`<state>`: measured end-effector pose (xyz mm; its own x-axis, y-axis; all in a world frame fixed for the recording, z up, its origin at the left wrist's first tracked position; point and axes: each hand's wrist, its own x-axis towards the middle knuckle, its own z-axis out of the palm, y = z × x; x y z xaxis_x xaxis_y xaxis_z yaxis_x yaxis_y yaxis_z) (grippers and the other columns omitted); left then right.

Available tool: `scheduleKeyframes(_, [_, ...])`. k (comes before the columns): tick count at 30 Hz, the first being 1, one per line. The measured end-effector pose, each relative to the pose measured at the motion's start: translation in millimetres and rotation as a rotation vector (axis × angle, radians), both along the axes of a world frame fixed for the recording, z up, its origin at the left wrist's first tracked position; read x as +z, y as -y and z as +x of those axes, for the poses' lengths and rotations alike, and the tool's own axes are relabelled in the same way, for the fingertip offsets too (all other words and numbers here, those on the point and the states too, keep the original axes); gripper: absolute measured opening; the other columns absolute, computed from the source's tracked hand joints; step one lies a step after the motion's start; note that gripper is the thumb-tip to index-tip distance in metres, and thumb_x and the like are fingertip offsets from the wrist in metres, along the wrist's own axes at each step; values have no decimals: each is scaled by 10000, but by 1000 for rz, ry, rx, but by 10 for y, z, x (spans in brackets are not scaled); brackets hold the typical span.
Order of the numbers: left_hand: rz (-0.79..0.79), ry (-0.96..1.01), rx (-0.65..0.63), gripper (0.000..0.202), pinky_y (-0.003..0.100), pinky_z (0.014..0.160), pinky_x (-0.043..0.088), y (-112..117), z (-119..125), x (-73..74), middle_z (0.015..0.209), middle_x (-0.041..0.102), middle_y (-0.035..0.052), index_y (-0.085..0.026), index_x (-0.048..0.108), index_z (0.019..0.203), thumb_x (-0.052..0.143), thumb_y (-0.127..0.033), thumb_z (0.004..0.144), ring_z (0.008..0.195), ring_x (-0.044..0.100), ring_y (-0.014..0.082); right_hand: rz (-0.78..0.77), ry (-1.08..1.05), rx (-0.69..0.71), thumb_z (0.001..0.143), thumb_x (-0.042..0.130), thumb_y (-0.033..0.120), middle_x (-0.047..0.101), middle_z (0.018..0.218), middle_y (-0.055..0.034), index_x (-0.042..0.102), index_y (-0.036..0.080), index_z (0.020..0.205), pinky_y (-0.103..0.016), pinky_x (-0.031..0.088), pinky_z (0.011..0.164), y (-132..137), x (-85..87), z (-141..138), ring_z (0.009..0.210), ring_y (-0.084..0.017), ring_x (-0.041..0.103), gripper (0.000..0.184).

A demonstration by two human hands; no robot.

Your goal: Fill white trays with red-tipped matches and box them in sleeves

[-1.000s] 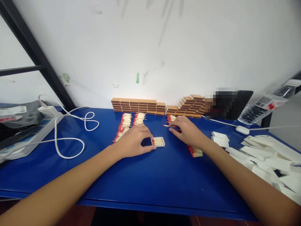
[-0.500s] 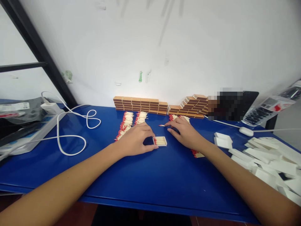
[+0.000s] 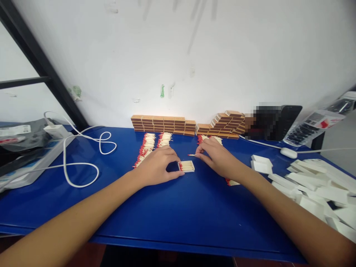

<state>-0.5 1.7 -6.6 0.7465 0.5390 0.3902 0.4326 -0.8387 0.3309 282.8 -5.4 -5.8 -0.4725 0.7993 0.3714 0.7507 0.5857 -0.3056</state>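
Soft shadows streak the pale upper wall (image 3: 111, 55).

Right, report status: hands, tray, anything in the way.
Left hand gripping white tray at left end. Right hand pinching one match, red head leftward. Matches lying in tray. No obstruction visible between match and tray.

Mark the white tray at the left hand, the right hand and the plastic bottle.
White tray (image 3: 190, 171): head view, front wall.
Right hand (image 3: 217, 155): head view, back of hand.
Plastic bottle (image 3: 319, 121): head view, label.
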Motion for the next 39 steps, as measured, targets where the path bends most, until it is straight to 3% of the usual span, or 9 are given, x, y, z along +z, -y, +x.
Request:
scheduleKeyframes(8, [29,1,12,242,415,933,562,-5,3,8,1057,772,86,-176,788,1038,806,-404,962,1036,694,264,-20,-27,147,1077,565,246,679,1015,-85,642,245,972,-428,492,877,235,-16,-229,984,-268,581,130])
scheduleKeyframes(16, [12,10,12,274,413,950,570,9,0,-6,1063,765,92,-173,797,1071,826,-415,946,1041,696,263,-97,-22,140,1040,626,286,680,1001,-90,687,235,958,-430,506,864,189,78,-129,982,-269,605,114])
scheduleKeyframes(25, [16,0,-10,241,413,949,562,4,6,-4,1074,769,85,-182,792,1054,806,-404,962,1045,701,260,-191,-80,136,1059,586,298,658,962,-67,651,239,951,-377,502,821,211,21,-177,938,-238,601,138])
scheduleKeyframes(31, [20,15,-15,238,417,949,564,-1,1,-5,1054,769,84,-182,787,1066,803,-397,964,1037,697,262,-210,-124,129,1057,602,351,672,959,-63,702,240,953,-364,506,791,179,-6,-190,901,-222,610,182])
scheduleKeyframes(35, [-1,13,-7,249,421,950,570,-6,-1,-5,1068,768,86,-187,794,1079,816,-400,953,1044,701,263,-166,-160,15,1020,628,382,692,890,-62,742,240,913,-364,491,728,13,-10,-46,810,-220,610,211])
scheduleKeyframes(39, [-11,11,-16,246,424,958,572,7,1,-6,1089,770,88,-194,798,1095,813,-397,958,1054,705,263,53,-40,-213,969,636,291,702,869,-98,727,216,873,-413,473,806,-209,-55,234,889,-280,616,152])
